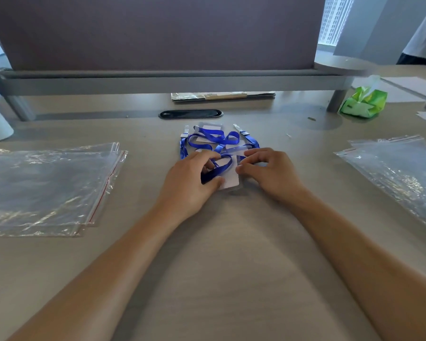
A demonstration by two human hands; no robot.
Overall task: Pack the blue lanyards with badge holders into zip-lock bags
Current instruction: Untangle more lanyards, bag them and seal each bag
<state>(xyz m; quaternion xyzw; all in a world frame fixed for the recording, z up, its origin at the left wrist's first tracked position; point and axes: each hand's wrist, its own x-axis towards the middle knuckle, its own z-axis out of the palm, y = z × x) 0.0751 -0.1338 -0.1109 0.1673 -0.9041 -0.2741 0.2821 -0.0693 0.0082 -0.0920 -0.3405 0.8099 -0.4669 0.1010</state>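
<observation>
At the desk's centre, the left hand (192,178) pinches a blue lanyard (215,168) against a badge holder (230,179), and the right hand (268,168) curls its fingertips onto the holder's edge. The tangled pile (217,140) sits at twelve o'clock. This looks like separating one set; next it needs a bag (47,188) from nine o'clock.

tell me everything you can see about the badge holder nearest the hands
The nearest badge holder is a clear, soft-looking plastic sleeve with a white card inside. It lies flat on the desk, at the near edge of the lanyard pile. A blue lanyard strap loops across it. The left hand pinches strap and holder; the right hand grips its right edge.
</observation>
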